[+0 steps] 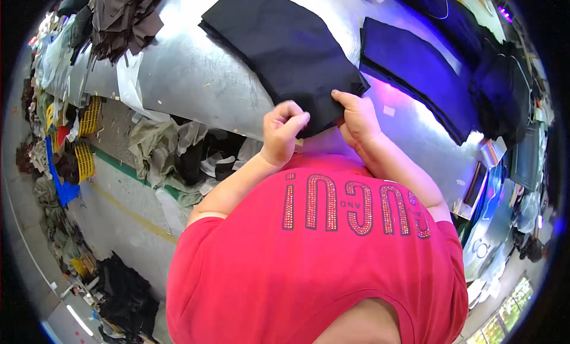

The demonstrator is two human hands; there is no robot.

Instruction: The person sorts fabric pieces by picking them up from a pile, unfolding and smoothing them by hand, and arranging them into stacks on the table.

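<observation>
A stack of dark cut fabric pieces (291, 41) lies on the metal table, its near end reaching the table edge before my chest. My right hand (359, 119) grips the near right corner of this stack, thumb on top and fingers underneath. At the stack's near left edge is my left hand (284, 130), its fingers curled and thumb pressed in; whatever they may hold is hidden. A second dark fabric stack (415, 70) rests to the right, separate from the first.
Brown fabric pieces (126, 17) are heaped at the table's far left, with a white strip (129, 82) hanging nearby. Cloth scraps (157, 145) lie below the table edge (205, 121). Yellow baskets (89, 115) stand left. More dark fabric (502, 88) is piled at the right.
</observation>
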